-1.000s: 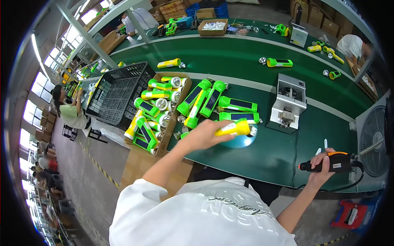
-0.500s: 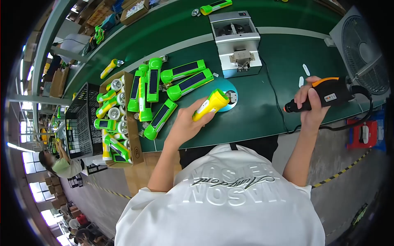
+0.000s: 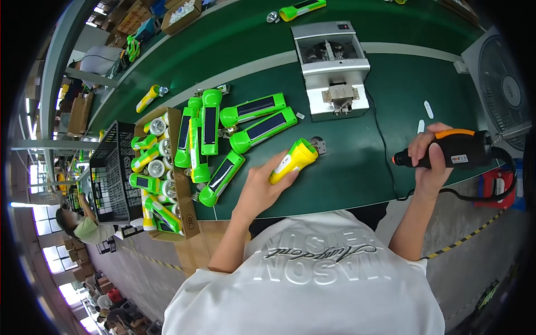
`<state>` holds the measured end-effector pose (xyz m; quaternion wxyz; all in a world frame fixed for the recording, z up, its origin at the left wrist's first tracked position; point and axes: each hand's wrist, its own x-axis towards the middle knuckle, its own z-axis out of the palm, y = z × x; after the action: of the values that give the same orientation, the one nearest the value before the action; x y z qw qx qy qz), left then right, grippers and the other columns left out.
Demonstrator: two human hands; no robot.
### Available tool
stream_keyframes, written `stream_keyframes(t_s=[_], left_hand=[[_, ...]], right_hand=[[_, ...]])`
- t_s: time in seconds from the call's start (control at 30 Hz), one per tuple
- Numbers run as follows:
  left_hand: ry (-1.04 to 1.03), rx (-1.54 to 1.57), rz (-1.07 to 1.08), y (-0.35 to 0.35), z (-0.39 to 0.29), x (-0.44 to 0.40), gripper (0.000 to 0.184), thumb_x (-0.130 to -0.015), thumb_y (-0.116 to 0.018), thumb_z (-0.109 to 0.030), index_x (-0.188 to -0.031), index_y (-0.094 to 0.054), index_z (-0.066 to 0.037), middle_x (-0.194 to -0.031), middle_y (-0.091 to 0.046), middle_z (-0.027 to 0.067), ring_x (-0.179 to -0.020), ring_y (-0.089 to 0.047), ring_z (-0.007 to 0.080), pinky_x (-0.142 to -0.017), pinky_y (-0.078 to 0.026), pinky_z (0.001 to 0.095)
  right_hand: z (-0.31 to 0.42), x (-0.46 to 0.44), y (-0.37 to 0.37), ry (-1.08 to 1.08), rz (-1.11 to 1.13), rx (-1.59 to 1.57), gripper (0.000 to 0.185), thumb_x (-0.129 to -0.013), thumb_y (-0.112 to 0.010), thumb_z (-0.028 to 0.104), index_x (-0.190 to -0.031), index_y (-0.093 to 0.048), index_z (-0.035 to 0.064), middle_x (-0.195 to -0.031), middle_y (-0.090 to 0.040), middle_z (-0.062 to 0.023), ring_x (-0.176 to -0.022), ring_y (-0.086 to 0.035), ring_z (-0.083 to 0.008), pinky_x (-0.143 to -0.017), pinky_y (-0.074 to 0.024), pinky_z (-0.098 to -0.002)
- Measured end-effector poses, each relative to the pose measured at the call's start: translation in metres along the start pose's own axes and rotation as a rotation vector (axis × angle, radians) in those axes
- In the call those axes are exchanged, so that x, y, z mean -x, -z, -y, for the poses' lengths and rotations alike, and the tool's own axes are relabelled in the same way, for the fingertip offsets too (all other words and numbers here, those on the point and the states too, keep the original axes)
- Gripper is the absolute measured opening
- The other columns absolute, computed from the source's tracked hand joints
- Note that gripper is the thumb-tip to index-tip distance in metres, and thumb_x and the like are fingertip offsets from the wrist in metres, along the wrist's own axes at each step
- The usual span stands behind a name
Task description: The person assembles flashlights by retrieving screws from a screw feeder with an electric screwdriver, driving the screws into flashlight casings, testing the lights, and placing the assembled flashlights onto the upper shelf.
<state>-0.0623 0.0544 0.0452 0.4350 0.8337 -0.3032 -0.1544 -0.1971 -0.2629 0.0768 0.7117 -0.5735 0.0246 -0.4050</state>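
Note:
My left hand [image 3: 258, 188] is wrapped round a yellow flashlight body [image 3: 295, 160], tilted with its open, green-lined mouth up and to the right. A small metal piece [image 3: 319, 146] shows at that mouth; I cannot tell whether it is attached. In my right hand [image 3: 431, 163] is a black-and-orange electric screwdriver [image 3: 460, 148], its tip pointing left, apart from the flashlight. Several green flashlights with dark solar panels [image 3: 262, 131] lie on the green bench left of my left hand.
A grey-and-white machine [image 3: 336, 75] stands at the bench's back. A cardboard box [image 3: 188, 215] of flashlights and a black crate [image 3: 114, 167] are at the left. White slips [image 3: 429, 109] lie on the right, near a fan [image 3: 505, 84]. The screwdriver's cable [image 3: 484, 196] hangs over the bench's front edge.
The whole view has shifted slightly, with the bench lower in it. The bright blue round patch under the flashlight's mouth is gone. Both hands keep their holds.

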Motion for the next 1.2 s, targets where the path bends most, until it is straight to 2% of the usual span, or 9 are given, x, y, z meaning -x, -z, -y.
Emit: stream_keyframes(t_s=[0.1, 0.2, 0.4, 0.7, 0.8, 0.9, 1.0, 1.1, 1.2], left_hand=[[0.079, -0.018, 0.023, -0.001, 0.004, -0.001, 0.043, -0.092, -0.075, -0.015, -0.13, -0.064, 0.0, -0.077, -0.068, 0.0046, -0.06, -0.061, 0.01, -0.061, -0.051, 0.026], [0.146, 0.058, 0.026, 0.001, 0.0, -0.001, 0.046, -0.09, -0.078, -0.027, -0.125, -0.066, 0.001, -0.098, -0.074, 0.0225, -0.083, -0.074, 0.0336, -0.08, -0.056, 0.0362], [0.138, 0.058, 0.038, -0.002, 0.003, 0.002, 0.046, -0.09, -0.078, -0.025, -0.125, -0.066, 0.002, -0.099, -0.074, 0.0225, -0.084, -0.075, 0.0329, -0.079, -0.056, 0.0351], [0.165, 0.092, 0.002, -0.005, 0.007, 0.006, 0.045, -0.089, -0.079, -0.023, -0.123, -0.066, 0.003, -0.082, -0.073, 0.017, -0.066, -0.068, 0.016, -0.068, -0.055, 0.0302], [0.172, 0.088, -0.02, -0.007, 0.01, 0.006, 0.044, -0.089, -0.079, -0.022, -0.124, -0.066, 0.003, -0.08, -0.072, 0.0142, -0.066, -0.067, 0.0141, -0.067, -0.054, 0.0293], [0.171, 0.103, 0.037, -0.005, 0.013, 0.006, 0.039, -0.095, -0.07, -0.014, -0.131, -0.063, -0.001, -0.085, -0.073, 0.0062, -0.061, -0.06, 0.0082, -0.059, -0.051, 0.0241], [0.129, 0.09, 0.01, -0.007, 0.017, 0.007, 0.038, -0.095, -0.069, -0.013, -0.13, -0.063, 0.0, -0.085, -0.073, 0.0065, -0.06, -0.059, 0.008, -0.058, -0.05, 0.0238], [0.159, 0.108, 0.016, -0.007, 0.018, 0.008, 0.04, -0.094, -0.071, -0.012, -0.131, -0.062, 0.001, -0.09, -0.074, 0.0072, -0.07, -0.064, 0.01, -0.067, -0.054, 0.0256], [0.042, 0.058, 0.062, -0.003, 0.018, 0.009, 0.051, -0.089, -0.076, -0.012, -0.136, -0.059, 0.001, -0.102, -0.073, 0.0092, -0.085, -0.068, 0.0133, -0.08, -0.056, 0.0292]], right_hand=[[0.001, -0.002, -0.003, -0.013, -0.024, 0.029, 0.036, -0.092, -0.067, 0.017, -0.117, -0.053, -0.0053, -0.065, -0.051, -0.0051, -0.052, -0.047, -0.0119, -0.051, -0.0419, -0.0281], [-0.001, -0.003, -0.003, 0.009, 0.003, 0.023, 0.036, -0.092, -0.067, 0.017, -0.117, -0.053, -0.0054, -0.065, -0.051, -0.0054, -0.051, -0.047, -0.0122, -0.051, -0.0421, -0.0278], [-0.001, 0.002, -0.002, 0.01, 0.012, 0.027, 0.039, -0.092, -0.069, 0.019, -0.118, -0.053, -0.0053, -0.065, -0.051, -0.0053, -0.051, -0.047, -0.012, -0.051, -0.0417, -0.0273], [-0.001, 0.009, 0.002, -0.011, 0.045, 0.101, 0.039, -0.096, -0.064, 0.027, -0.118, -0.052, -0.0029, -0.067, -0.049, -0.0049, -0.051, -0.045, -0.0125, -0.054, -0.0406, -0.0292], [-0.001, 0.01, 0.003, -0.008, 0.047, 0.092, 0.04, -0.096, -0.064, 0.027, -0.119, -0.052, -0.0029, -0.067, -0.049, -0.0048, -0.051, -0.045, -0.0124, -0.053, -0.0403, -0.0289], [-0.003, 0.01, -0.002, 0.012, 0.02, 0.033, 0.041, -0.093, -0.07, 0.022, -0.118, -0.053, -0.005, -0.065, -0.05, -0.0045, -0.052, -0.046, -0.0117, -0.05, -0.0396, -0.0269], [-0.003, 0.01, -0.002, 0.006, 0.022, 0.036, 0.041, -0.093, -0.07, 0.023, -0.118, -0.053, -0.0051, -0.066, -0.051, -0.0046, -0.051, -0.046, -0.0116, -0.051, -0.0399, -0.0271], [-0.004, 0.012, -0.002, 0.006, 0.023, 0.038, 0.042, -0.094, -0.07, 0.023, -0.118, -0.052, -0.0053, -0.066, -0.051, -0.0046, -0.052, -0.046, -0.0115, -0.051, -0.0401, -0.0271], [-0.005, 0.012, -0.003, 0.004, 0.024, 0.028, 0.042, -0.094, -0.07, 0.023, -0.119, -0.052, -0.0056, -0.066, -0.051, -0.0047, -0.052, -0.046, -0.0115, -0.051, -0.0404, -0.0271]])
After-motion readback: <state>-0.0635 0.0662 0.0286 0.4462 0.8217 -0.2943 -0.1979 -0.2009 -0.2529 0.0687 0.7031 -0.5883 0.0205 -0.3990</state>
